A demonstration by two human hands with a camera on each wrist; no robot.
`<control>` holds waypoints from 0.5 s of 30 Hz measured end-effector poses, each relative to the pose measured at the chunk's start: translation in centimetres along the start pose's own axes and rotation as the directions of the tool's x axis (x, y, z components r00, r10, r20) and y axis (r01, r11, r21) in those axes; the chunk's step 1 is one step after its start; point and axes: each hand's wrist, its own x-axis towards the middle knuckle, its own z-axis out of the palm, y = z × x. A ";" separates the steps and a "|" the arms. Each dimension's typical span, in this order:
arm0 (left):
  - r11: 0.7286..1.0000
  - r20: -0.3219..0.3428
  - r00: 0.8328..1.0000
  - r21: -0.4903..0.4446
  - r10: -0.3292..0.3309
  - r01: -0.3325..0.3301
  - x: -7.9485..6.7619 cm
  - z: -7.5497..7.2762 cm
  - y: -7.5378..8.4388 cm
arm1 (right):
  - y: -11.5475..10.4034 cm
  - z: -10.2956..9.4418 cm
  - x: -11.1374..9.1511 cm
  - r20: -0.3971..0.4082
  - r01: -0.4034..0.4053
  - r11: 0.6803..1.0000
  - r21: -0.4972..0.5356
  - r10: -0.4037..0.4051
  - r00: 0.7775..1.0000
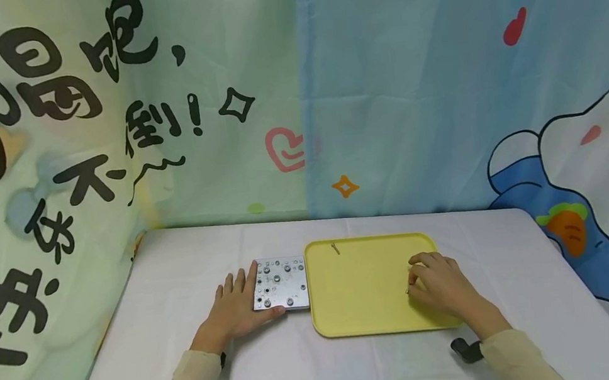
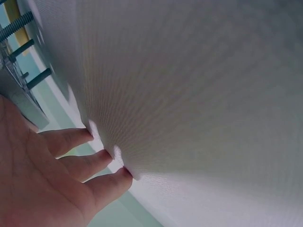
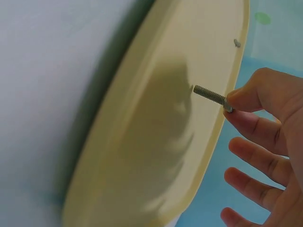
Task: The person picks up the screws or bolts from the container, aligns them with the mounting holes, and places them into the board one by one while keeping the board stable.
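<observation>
A silver metal plate (image 1: 281, 290) with holes and several bolts lies flat against the tray's left side. My left hand (image 1: 243, 305) rests beside it, thumb along the near edge and straight index finger along the left edge. Bolt shanks (image 2: 39, 78) stick out of the plate in the left wrist view, where the other fingertips touch the white cloth. With thumb and index finger, my right hand (image 1: 443, 284) pinches a threaded bolt (image 3: 211, 95) by its head end, above the right part of the yellow tray (image 1: 370, 286). Its remaining fingers are spread loosely.
Another small bolt (image 1: 336, 248) lies near the tray's far edge. A white cloth (image 1: 327, 377) covers the table. Behind it hangs a printed curtain (image 1: 386, 110) with lettering and a cartoon bear. A black wrist device (image 1: 465, 351) sits at the right sleeve.
</observation>
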 end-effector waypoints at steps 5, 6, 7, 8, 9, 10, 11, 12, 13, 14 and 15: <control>1.000 -0.002 1.000 -0.003 -0.001 0.001 0.1 0.0 0.0 | -0.9 0.0 1.0 -0.016 0.029 1.000 0.009 -0.029 0.999; 1.000 -0.002 1.000 -0.002 -0.001 0.001 0.1 0.0 0.0 | -1.2 0.0 1.2 -0.022 0.039 0.999 0.009 -0.039 0.999; 1.000 -0.002 1.000 0.000 -0.002 0.002 0.1 -0.1 0.0 | -1.4 -0.1 1.5 -0.029 0.050 0.999 0.008 -0.050 0.998; 1.000 -0.001 1.000 0.000 -0.003 0.003 0.1 -0.1 0.0 | -1.7 -0.1 1.8 -0.035 0.062 0.998 0.008 -0.062 0.997; 1.000 0.001 1.000 0.003 -0.002 0.002 0.1 -0.1 0.0 | -2.0 -0.1 2.1 -0.041 0.074 0.997 0.009 -0.073 0.996; 1.000 0.001 1.000 0.005 0.000 0.000 0.1 0.0 0.0 | -2.3 -0.1 2.4 -0.044 0.083 0.996 0.013 -0.082 0.996; 1.000 -0.001 1.000 0.005 0.004 -0.004 0.1 0.0 0.0 | -2.7 -0.2 2.7 -0.046 0.093 0.996 0.016 -0.092 0.995; 1.000 0.002 1.000 0.008 0.004 -0.004 0.1 0.0 0.0 | -3.1 -0.2 3.1 -0.048 0.102 0.995 0.016 -0.101 0.994; 1.000 0.003 1.000 0.009 0.005 -0.005 0.1 0.0 0.0 | -3.6 -0.2 3.5 -0.050 0.113 0.993 0.018 -0.112 0.992; 1.000 0.004 1.000 0.009 0.004 -0.004 0.1 0.0 0.0 | -4.1 -0.2 3.9 -0.051 0.124 0.992 0.018 -0.123 0.991; 1.000 0.005 1.000 0.009 0.004 -0.004 0.1 0.0 0.0 | -4.6 -0.3 4.3 -0.051 0.133 0.991 0.021 -0.132 0.990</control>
